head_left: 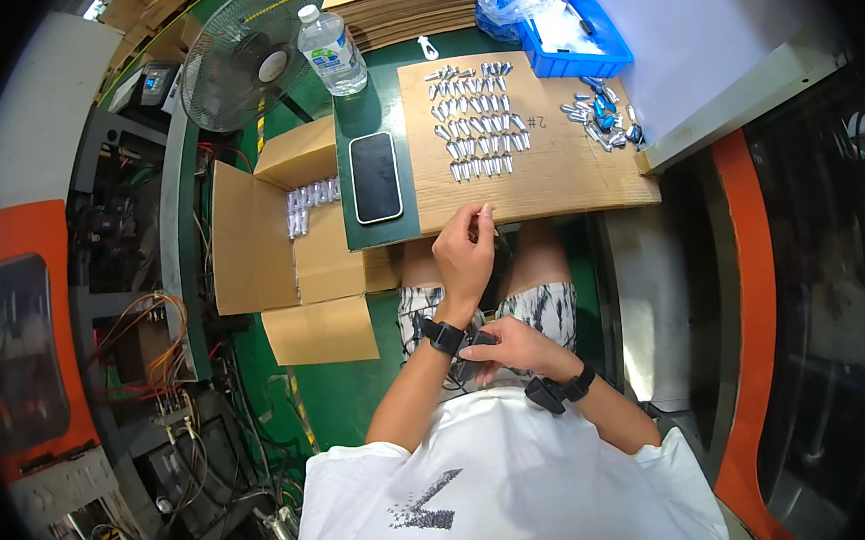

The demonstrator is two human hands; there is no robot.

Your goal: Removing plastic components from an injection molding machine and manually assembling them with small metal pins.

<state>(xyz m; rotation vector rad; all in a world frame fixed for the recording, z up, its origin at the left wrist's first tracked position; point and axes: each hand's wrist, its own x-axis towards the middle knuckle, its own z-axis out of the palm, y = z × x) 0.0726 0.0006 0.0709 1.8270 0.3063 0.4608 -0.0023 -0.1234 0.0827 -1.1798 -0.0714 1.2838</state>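
- Black wrist device [480, 341]: bodyward of the cardboard sheet [577, 185], right hand's [520, 346] fingers clamped on it.
- Left hand [464, 258]: at the sheet's near edge, fingers curled; cannot tell whether they meet.
- Silver pieces [479, 126]: on the sheet.

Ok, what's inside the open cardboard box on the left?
Small silvery pieces are grouped toward the far side of the cardboard box, with plain cardboard showing nearer the person. The green table covers its right part, so anything there is hidden.
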